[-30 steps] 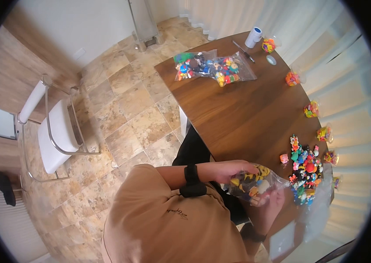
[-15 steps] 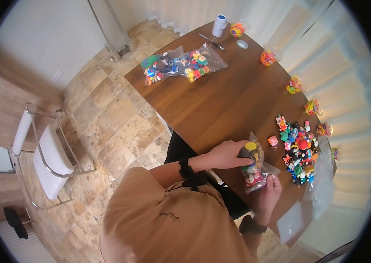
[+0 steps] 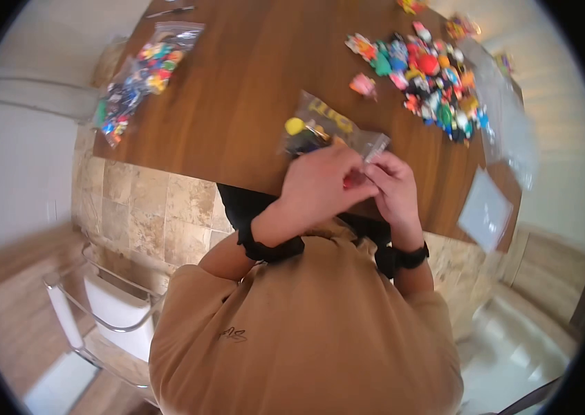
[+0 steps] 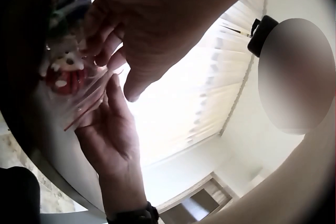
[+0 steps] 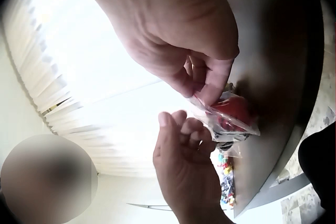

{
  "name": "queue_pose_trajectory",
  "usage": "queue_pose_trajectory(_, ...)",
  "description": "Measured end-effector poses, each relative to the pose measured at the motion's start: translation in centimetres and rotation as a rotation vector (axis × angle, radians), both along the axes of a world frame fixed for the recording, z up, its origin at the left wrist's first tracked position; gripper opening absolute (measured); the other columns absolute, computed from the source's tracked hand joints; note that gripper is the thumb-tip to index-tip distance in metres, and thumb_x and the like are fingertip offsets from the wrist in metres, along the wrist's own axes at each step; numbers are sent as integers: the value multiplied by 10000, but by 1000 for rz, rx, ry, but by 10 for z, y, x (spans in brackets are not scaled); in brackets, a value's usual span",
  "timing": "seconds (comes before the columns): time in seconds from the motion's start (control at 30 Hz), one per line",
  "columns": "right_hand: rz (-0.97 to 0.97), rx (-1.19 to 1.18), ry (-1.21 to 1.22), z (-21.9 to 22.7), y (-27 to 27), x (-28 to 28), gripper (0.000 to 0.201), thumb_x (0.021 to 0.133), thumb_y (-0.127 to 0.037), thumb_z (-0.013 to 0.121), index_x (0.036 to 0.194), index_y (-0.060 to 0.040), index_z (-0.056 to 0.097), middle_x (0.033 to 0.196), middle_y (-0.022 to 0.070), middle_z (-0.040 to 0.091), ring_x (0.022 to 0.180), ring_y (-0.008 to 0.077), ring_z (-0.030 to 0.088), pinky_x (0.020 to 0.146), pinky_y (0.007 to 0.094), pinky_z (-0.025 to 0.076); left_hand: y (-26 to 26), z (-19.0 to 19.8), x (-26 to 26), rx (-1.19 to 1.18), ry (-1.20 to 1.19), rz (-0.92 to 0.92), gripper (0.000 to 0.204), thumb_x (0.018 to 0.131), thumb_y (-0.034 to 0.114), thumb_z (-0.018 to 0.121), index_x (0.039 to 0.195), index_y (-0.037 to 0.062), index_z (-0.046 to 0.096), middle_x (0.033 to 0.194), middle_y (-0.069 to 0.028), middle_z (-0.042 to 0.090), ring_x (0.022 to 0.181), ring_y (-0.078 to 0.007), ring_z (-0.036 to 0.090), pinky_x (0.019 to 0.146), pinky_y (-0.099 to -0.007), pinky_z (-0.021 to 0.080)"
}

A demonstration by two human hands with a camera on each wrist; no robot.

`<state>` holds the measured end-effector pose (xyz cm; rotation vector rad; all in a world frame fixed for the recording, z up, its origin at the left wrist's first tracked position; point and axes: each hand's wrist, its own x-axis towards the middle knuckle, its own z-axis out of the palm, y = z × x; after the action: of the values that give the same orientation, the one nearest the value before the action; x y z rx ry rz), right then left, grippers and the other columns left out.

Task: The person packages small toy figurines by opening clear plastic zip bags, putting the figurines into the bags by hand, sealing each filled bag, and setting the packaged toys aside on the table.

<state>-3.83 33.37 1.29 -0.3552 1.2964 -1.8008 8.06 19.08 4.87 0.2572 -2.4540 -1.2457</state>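
Observation:
A clear zip bag [image 3: 337, 121] with small toy figures inside lies over the front of the wooden table [image 3: 251, 83]. Yellow, black and red shapes show through its plastic. My left hand [image 3: 317, 183] covers the bag's near side, its fingers curled at the plastic and its thumb apart from them. With thumb and fingertips, my right hand [image 3: 395, 187] pinches the bag's edge by the zip strip. A red and white figure [image 4: 65, 79] shows inside the bag in the left wrist view. In the right wrist view, a red toy [image 5: 233, 113] presses against the plastic below my right fingertips.
A heap of loose toy figures [image 3: 438, 83] lies at the back right, a pink figure [image 3: 363, 86] just beside it. Filled bags [image 3: 144, 79] are at the left, near a pen [image 3: 171, 12]. Flat clear bags [image 3: 486, 207] lie at the right edge. A white chair [image 3: 116, 311] stands behind left.
The head view has swung round, so the table now spreads across the top. Both hands have come close together at the bag's edge; earlier the left gripped its filled part and the right its edge.

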Motion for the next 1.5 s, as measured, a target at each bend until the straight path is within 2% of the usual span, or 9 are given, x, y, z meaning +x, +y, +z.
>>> queue_pose_trajectory(0.17,-2,-154,-78,-10,-5,0,107,903,1,665,1009,4,655,949,68,693,859,126,654,784,269,535,3,-7,-7,-143,22,113,269,726,208,828,724,82,591,670,-27,560,543,-182,581,488,-293,463)
queue_pose_trajectory(0.4,42,-106,42,-11,-2,-7,85,919,-72,684,944,8,678,872,51,690,767,100,617,720,247,513,4,-3,-10,-45,-62,99,86,785,175,735,768,108,683,689,-40,595,611,-243,620,544,-358,496)
queue_pose_trajectory(0.63,75,24,254,-12,3,-14,85,943,-65,644,954,14,673,837,35,680,742,83,607,705,234,507,-9,5,-11,-45,-167,-7,69,851,78,680,883,24,711,722,-89,655,572,-185,629,530,-296,464)
queue_pose_trajectory(0.87,129,58,401,-3,4,-23,128,969,-111,623,990,9,661,836,27,666,773,74,609,716,222,500,-13,3,-12,362,-267,4,99,891,31,634,913,-45,694,748,-10,674,639,-46,565,579,-215,457)
queue_pose_trajectory(1.03,45,163,460,-1,10,-31,117,952,-90,608,920,10,658,777,21,653,731,69,604,681,221,494,-21,-1,-10,275,-180,100,79,899,26,627,919,-37,669,730,12,630,672,-43,563,602,-201,454)
queue_pose_trajectory(1.1,-6,178,437,0,11,-34,104,938,-78,605,882,-4,651,760,5,641,708,61,586,666,218,481,-26,1,-11,598,-21,210,138,909,81,598,815,4,664,675,-30,653,578,-90,612,547,-242,474)
queue_pose_trajectory(1.13,-8,251,522,0,12,-38,109,939,-84,609,866,-12,645,752,-3,633,708,56,579,667,216,473,-26,7,-9,739,-71,188,137,986,41,542,956,-21,660,854,-35,677,757,-69,603,695,-214,491)
queue_pose_trajectory(1.43,-14,150,536,2,-6,-16,206,874,-54,710,1004,-48,550,945,4,628,817,63,592,712,236,496,-19,5,-13,932,14,20,125,1017,55,498,966,-15,588,817,-54,644,703,-87,601,645,-225,511)
queue_pose_trajectory(1.5,-238,128,906,5,-9,-7,186,863,-47,722,974,-47,573,952,34,642,804,126,623,704,261,512,-20,2,-14,900,38,20,123,1019,55,492,978,-12,586,820,-56,645,706,-86,605,649,-225,512)
